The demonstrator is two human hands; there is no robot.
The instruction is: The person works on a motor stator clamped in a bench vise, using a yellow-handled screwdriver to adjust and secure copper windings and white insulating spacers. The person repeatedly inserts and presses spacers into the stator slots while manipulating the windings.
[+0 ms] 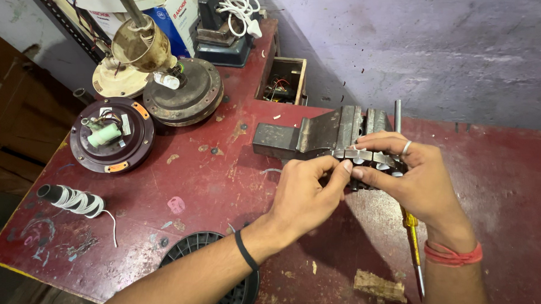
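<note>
A grey metal bench vise [318, 135] sits in the middle of the worn red workbench [211, 184]. My left hand [305, 196] and my right hand [412, 174] meet at its jaws, fingertips pinched on a small metal strip with white parts [360, 155] lying across the vise top. My right hand wears a ring and a red thread on the wrist; my left wrist has a black band. A yellow-handled screwdriver [413, 243] lies on the bench under my right forearm.
Two round fan motor housings [111, 136] [184, 92] and a cream fan canopy on a rod stand at the back left. A spool wound with white string [74, 199] lies left. A black round grille [218, 274] sits near the front edge. A small open wooden box [286, 79] stands behind.
</note>
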